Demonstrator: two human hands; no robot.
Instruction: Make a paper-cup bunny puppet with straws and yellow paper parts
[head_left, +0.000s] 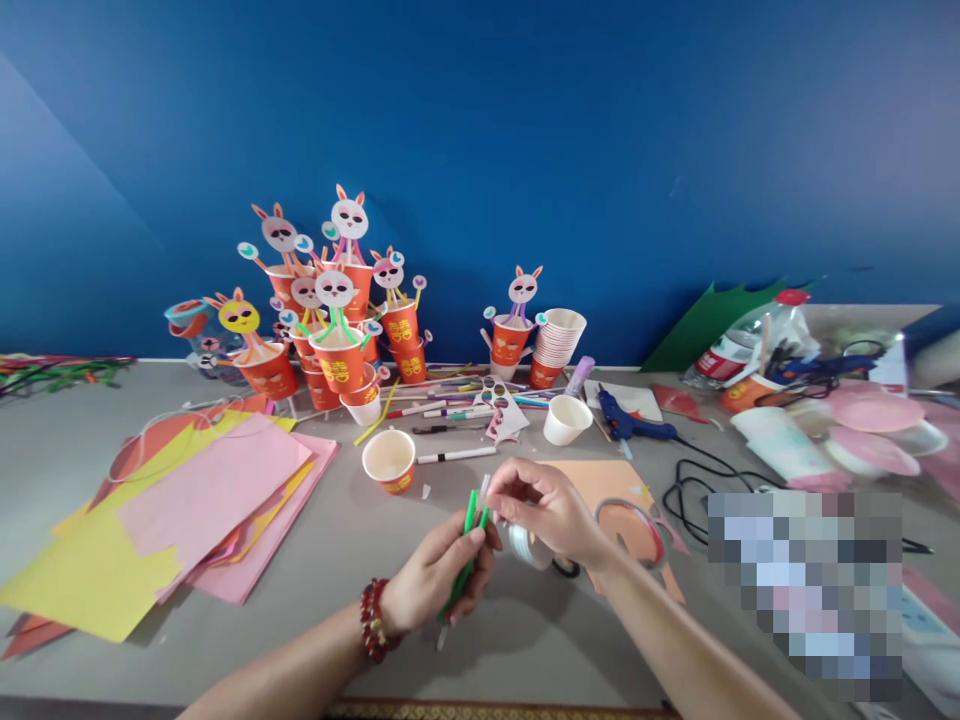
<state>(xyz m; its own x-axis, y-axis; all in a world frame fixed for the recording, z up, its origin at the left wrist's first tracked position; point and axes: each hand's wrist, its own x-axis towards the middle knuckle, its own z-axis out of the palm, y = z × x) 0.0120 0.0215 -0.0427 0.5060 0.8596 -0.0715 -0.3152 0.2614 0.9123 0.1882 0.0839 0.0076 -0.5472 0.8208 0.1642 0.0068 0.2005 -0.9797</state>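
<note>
My left hand [450,570] is wrapped around a small bundle of green straws [470,512], held upright above the front of the table. A pale, whitish strip or stick [485,484] stands up beside the green ends. My right hand [544,510] is at the top of the bundle, thumb and forefinger pinched close to the pale piece; what sits between those fingertips is too small to make out. Just under the right palm shows a roll of clear tape [525,545], partly covered by the hand. Scissors [637,530] lie right of it on a peach paper sheet [592,480].
Pink and yellow paper sheets [217,490] lie at left. Behind stand red paper cups [337,362] with rabbit faces and a cup stack [559,340]. A white-lined cup [389,460], another cup [567,420], markers [457,455] and a blue glue gun [634,420] with trailing cord lie nearer.
</note>
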